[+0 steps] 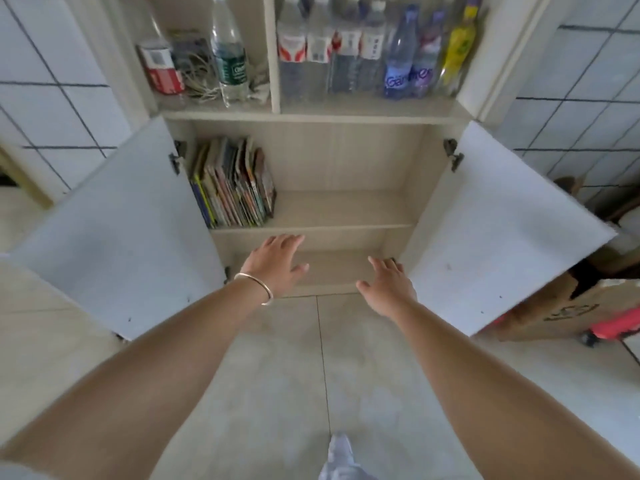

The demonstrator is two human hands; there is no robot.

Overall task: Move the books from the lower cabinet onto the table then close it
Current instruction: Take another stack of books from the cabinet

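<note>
The books (232, 183) stand upright in a tight row at the left end of the lower cabinet's (341, 209) upper shelf, leaning slightly; their spines are too blurred to read. Both doors, left (114, 237) and right (498, 230), hang wide open. The left hand (277, 263), a bangle (254, 285) on its wrist, and the right hand (389, 284) reach toward the opening with fingers spread, holding nothing. On the shelf above stand bottles (346, 50); one blue label partly reads "Gan". A brown bag (554, 313) sits at right, partly hidden by the door.
</note>
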